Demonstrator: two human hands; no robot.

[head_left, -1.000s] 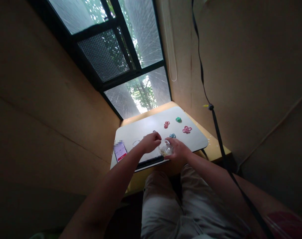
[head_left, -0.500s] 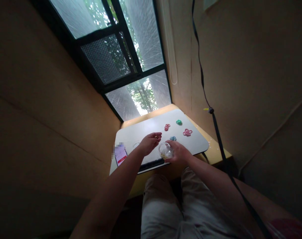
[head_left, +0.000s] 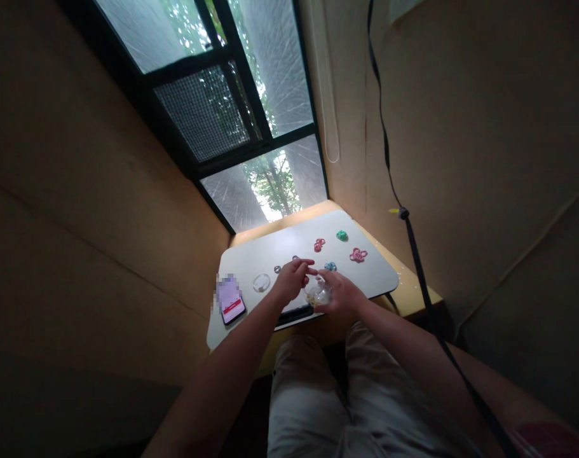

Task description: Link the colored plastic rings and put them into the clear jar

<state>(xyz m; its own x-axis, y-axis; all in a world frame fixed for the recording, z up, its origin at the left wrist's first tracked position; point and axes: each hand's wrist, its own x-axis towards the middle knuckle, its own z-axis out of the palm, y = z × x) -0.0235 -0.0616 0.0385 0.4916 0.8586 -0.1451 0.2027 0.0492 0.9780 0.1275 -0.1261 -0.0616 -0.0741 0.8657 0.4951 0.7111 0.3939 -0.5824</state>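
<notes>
Dull tan walls enclose a smooth white desk [head_left: 289, 242] with rounded corners. I see my right hand [head_left: 341, 292] gripping a clear, rounded container [head_left: 318, 291] near the front edge; my left hand [head_left: 292, 280], fingers partly curled, hovers beside its rim. A flat phone [head_left: 232, 308], looped pink bands [head_left: 358, 255] and a crumpled green bundle [head_left: 342, 235] lie around.

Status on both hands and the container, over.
Right hand holding clear container. Left hand at its rim, grip unclear. Blue piece lies just beyond.
</notes>
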